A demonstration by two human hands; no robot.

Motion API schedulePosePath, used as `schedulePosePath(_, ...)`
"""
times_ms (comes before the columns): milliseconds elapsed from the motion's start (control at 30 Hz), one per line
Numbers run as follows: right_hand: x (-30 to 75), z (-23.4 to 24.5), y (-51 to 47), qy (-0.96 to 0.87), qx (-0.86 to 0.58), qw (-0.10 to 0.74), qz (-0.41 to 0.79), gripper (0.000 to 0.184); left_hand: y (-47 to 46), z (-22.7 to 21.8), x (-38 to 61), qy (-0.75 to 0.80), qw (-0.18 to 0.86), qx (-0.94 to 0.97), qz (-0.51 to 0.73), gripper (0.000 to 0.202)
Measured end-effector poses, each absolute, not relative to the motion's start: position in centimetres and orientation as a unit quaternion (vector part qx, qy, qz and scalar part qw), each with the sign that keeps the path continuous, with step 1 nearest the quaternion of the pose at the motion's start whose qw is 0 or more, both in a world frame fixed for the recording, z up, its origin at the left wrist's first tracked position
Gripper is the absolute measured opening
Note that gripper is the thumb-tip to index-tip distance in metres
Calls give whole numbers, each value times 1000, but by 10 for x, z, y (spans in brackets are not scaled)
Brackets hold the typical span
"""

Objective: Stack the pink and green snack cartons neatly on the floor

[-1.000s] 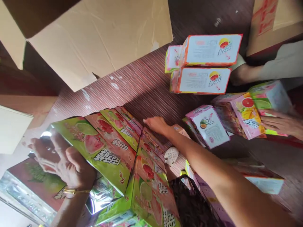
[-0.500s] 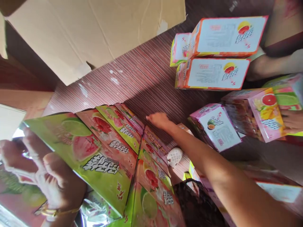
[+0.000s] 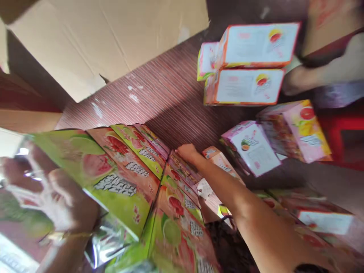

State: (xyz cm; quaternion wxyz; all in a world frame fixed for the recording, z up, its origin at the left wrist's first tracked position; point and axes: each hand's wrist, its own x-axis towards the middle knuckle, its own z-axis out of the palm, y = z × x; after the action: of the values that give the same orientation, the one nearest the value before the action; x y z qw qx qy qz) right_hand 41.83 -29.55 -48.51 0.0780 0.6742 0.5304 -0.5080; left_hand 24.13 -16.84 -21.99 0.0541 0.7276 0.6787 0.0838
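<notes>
Two rows of fruit-print boxes (image 3: 133, 172), green, orange and purple, stand pressed side by side in front of me. At the near left end, my left hand (image 3: 57, 193), wearing a gold bracelet, is bent against the green box (image 3: 96, 167). Its blurred fingers appear closed on shiny clear plastic film (image 3: 109, 235), which also bunches below the box. My right hand (image 3: 187, 153) reaches across to the far end and touches the purple boxes (image 3: 182, 168) there. Its fingers are curled, and what they hold, if anything, is hidden.
A large cardboard carton (image 3: 113, 41) lies at the upper left of the striped table (image 3: 159, 83). White-faced fruit boxes (image 3: 247, 85) stand at the upper right beside another person's arm (image 3: 307, 77). More boxes (image 3: 250, 148) and a red stool (image 3: 341, 132) are on the right.
My right hand has shifted onto the far end of the boxes, its fingers more closed. Another person's hand with a green box has left the right side. The view has shifted slightly.
</notes>
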Motion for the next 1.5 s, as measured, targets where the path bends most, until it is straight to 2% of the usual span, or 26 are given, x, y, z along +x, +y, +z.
schedulePosePath(67,428,-447,-328,481,729,80,-481,52,-177,-214,247,650,18,757,56,73)
schedulePosePath(133,433,-402,-360,420,773,57,-473,56,-177,-208,254,646,30,762,40,67)
schedulePosePath(333,408,-267,-470,338,806,-5,-485,40,-175,-174,262,617,111,779,20,63)
schedulePosePath(467,392,-205,-506,322,816,-12,-480,41,-248,-162,244,480,120,866,67,63)
schedulePosePath(533,395,-190,-499,355,809,-23,-468,47,-299,-170,237,446,153,881,39,61)
schedulePosePath(700,414,-195,-451,508,756,-81,-404,49,-364,-201,241,491,90,866,44,61)
schedulePosePath(900,412,-209,-429,508,745,-146,-408,48,-356,-209,246,488,53,869,64,60)
schedulePosePath(1000,404,-209,-423,534,733,-160,-391,41,-358,-209,249,487,39,870,61,60)
schedulePosePath(1100,392,-212,-427,556,721,-167,-379,41,-362,-209,252,491,22,870,52,59)
schedulePosePath(1233,381,-210,-493,552,703,-141,-426,44,-364,-210,255,500,16,865,46,59)
schedulePosePath(1367,399,-205,-574,543,684,-56,-484,48,-364,-208,258,507,30,860,47,60)
schedulePosePath(1433,416,-211,-572,512,711,-37,-480,52,-364,-208,261,505,27,861,52,60)
schedulePosePath(1500,427,-226,-533,472,756,-64,-450,57,-364,-208,262,503,24,862,56,60)
